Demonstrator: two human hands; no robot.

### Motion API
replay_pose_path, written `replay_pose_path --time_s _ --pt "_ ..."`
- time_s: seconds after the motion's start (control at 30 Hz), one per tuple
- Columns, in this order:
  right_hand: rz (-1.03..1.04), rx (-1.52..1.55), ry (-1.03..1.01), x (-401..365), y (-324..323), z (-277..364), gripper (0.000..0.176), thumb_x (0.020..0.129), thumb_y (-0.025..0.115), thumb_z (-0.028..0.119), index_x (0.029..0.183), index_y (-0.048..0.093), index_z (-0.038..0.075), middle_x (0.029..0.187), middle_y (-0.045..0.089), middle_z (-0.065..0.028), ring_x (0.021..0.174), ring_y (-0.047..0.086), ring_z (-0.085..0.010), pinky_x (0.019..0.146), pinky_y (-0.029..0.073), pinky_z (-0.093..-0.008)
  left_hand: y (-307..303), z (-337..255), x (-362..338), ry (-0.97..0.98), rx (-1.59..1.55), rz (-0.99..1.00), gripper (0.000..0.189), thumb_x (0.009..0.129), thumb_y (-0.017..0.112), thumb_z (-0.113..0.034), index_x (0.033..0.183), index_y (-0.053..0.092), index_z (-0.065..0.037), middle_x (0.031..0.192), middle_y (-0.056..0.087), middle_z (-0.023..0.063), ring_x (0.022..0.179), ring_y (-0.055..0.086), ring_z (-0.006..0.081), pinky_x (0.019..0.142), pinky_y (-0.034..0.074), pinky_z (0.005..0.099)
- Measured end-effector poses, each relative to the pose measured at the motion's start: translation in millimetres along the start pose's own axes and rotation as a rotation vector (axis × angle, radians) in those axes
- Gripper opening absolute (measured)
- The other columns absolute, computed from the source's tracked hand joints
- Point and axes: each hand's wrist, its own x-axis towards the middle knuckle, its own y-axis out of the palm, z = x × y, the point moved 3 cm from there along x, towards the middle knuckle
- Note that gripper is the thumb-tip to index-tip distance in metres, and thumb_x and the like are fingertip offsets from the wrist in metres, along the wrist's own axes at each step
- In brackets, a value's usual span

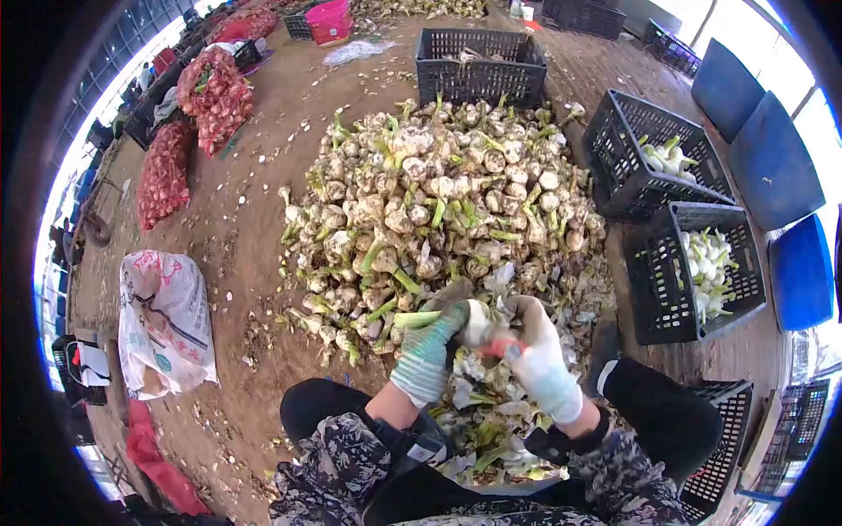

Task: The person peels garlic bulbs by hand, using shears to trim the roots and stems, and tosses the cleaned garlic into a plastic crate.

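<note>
A garlic bulb (pixel 476 324) with a thick green stem is in my left hand (pixel 431 349), which wears a green-and-white striped glove with dirty fingers. The stem points left past my fingers. My right hand (pixel 545 368), in a whitish glove, is closed against the bulb's right side. Between its fingers shows a small red-orange handle (pixel 502 348); whatever is at its end is hidden. Just beyond both hands rises a large heap of untrimmed garlic (pixel 438 202). Loose peelings and leaf scraps (pixel 491 430) lie below my hands, between my legs.
Two black crates (pixel 627 195) (pixel 653 302) with cleaner white bulbs stand at the right. Another black crate (pixel 481 77) sits behind the heap. At the left are a white woven sack (pixel 167 329) and red net bags (pixel 165 175). Blue panels (pixel 800 272) line the right edge.
</note>
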Motion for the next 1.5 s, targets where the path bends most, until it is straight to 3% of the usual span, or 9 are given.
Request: replay_pose_path --time_s 0.3,0.63,0.7,0.77,0.83,1.07,1.27,1.33,1.5 --pt "0.305 -0.929 -0.019 -0.3 -37.2 -47.1 0.051 0.075 0.065 0.015 0.118 0.043 -0.004 0.092 0.057 -0.0144 0.087 0.058 -0.0253 0.08 0.046 -0.0323 -3.5 -25.8 3.1 0.037 -0.472 0.022 0.035 0.077 0.05 -0.01 0.111 0.053 0.0 0.084 0.06 0.0157 0.078 0.06 0.0263 0.069 0.052 0.0372" --pt "-0.037 0.678 0.303 7.5 -26.4 -32.6 0.023 0.082 0.053 0.012 0.1 0.051 -0.002 0.088 0.058 -0.012 0.074 0.058 -0.0199 0.064 0.049 -0.0312 16.8 -35.5 -13.1 0.037 -0.59 0.252 0.051 0.068 0.046 -0.003 0.119 0.049 -0.003 0.094 0.059 0.0114 0.08 0.059 0.0243 0.076 0.05 0.0353" --pt "0.156 -0.312 -0.099 12.6 -72.8 -137.2 0.022 0.081 0.055 0.016 0.097 0.056 0.001 0.089 0.059 -0.0154 0.07 0.059 -0.0272 0.063 0.05 -0.0365 19.5 -43.4 -12.3 0.058 -0.627 0.184 0.051 0.067 0.049 0.0 0.118 0.05 -0.004 0.099 0.057 0.0108 0.08 0.058 0.0226 0.071 0.051 0.0335" --pt "0.392 -0.998 0.51 -10.2 -46.5 -63.1 0.032 0.072 0.065 0.031 0.086 0.064 0.002 0.11 0.054 -0.0184 0.094 0.054 -0.0362 0.08 0.045 -0.0413 13.8 -42.4 -12.6 0.027 -0.643 0.217 0.052 0.066 0.05 0.0 0.118 0.05 -0.004 0.104 0.056 0.0113 0.081 0.058 0.022 0.073 0.051 0.0325" --pt "0.28 -1.234 -0.04 -16.2 -47.1 -30.5 0.048 0.067 0.069 0.035 0.099 0.06 0.001 0.122 0.046 -0.0214 0.106 0.047 -0.0371 0.087 0.04 -0.0407 11.8 -40.2 -6.0 0.078 -0.478 0.261 0.052 0.065 0.05 -0.001 0.118 0.05 -0.004 0.106 0.056 0.0121 0.082 0.059 0.0217 0.072 0.051 0.0318" --pt "0.404 0.427 0.099 -21.9 20.4 -0.3 0.074 0.076 0.065 0.006 0.135 0.021 0.003 0.112 0.048 -0.0094 0.096 0.051 -0.0176 0.083 0.043 -0.0312 25.6 -4.6 -9.9 0.082 -0.04 -0.003 0.042 0.081 0.052 -0.015 0.122 0.046 -0.007 0.096 0.057 0.0054 0.079 0.056 0.0142 0.068 0.049 0.0259" --pt "0.194 0.044 0.084 30.2 -73.4 -88.2 0.035 0.073 0.059 0.005 0.106 0.051 -0.005 0.082 0.058 -0.0072 0.071 0.056 -0.0157 0.069 0.046 -0.0278 4.2 -1.1 4.0 0.197 0.194 -0.309 0.045 0.078 0.061 -0.01 0.12 0.048 0.001 0.119 0.05 0.0108 0.105 0.048 0.0177 0.092 0.036 0.029" --pt "0.142 0.891 0.292 72.9 -125.3 -57.5 0.015 0.078 0.059 0.015 0.079 0.049 0.004 0.067 0.047 0.0001 0.063 0.049 -0.0144 0.067 0.043 -0.0274 -9.9 9.7 6.9 0.148 0.147 -0.305 0.046 0.077 0.062 -0.009 0.119 0.047 0.002 0.115 0.052 0.0102 0.102 0.05 0.0179 0.09 0.038 0.029" --pt "-0.075 0.972 0.104 153.2 -150.2 -0.7 0.049 0.077 0.066 0.021 0.118 0.044 0.003 0.103 0.054 -0.0111 0.096 0.051 -0.0231 0.083 0.045 -0.0387 -2.6 4.4 8.8 0.135 0.156 -0.325 0.049 0.076 0.061 -0.008 0.122 0.044 0.003 0.12 0.05 0.0133 0.108 0.048 0.0199 0.092 0.037 0.0289"
